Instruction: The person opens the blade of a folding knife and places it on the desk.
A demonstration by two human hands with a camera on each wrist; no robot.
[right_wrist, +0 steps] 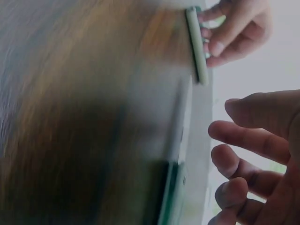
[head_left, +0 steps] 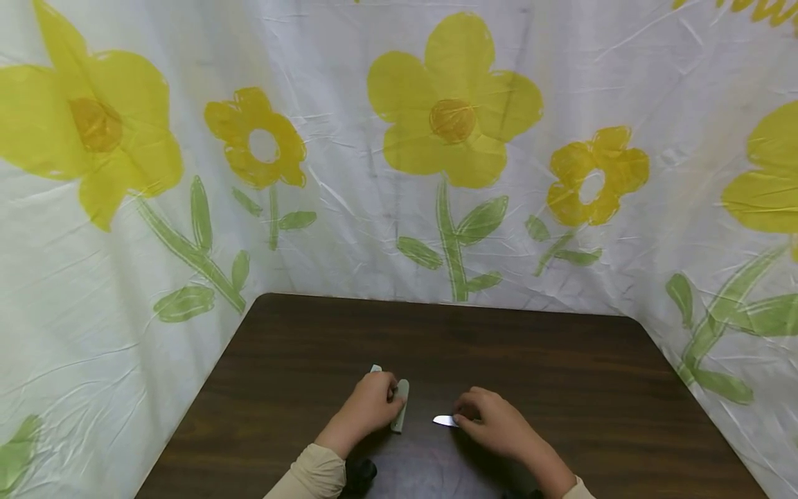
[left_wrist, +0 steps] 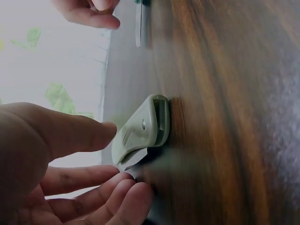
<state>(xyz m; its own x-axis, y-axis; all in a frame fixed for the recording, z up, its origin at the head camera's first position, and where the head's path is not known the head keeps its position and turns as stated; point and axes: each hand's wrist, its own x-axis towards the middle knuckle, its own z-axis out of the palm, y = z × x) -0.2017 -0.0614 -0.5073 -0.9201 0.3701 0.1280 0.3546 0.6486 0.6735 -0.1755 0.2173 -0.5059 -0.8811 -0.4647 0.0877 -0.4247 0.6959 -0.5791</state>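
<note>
My left hand [head_left: 373,403] is over the table's middle, thumb and fingertips on either side of a pale green folding knife [left_wrist: 143,124]. It appears to hold this knife at one end; the contact is partly hidden. The knife's slotted handle, rivet and a sliver of blade show in the left wrist view. In the head view a small pale tip [head_left: 376,368] shows past my fingers. My right hand [head_left: 495,421] hovers with loosely bent fingers beside a second knife. Its bright blade [head_left: 444,420] points left and its green handle [right_wrist: 171,197] shows in the right wrist view.
Both knives are at a dark brown wooden table [head_left: 436,333]. A white curtain [head_left: 349,229] printed with yellow flowers hangs around its back and sides. A black object [head_left: 361,475] shows at my left wrist.
</note>
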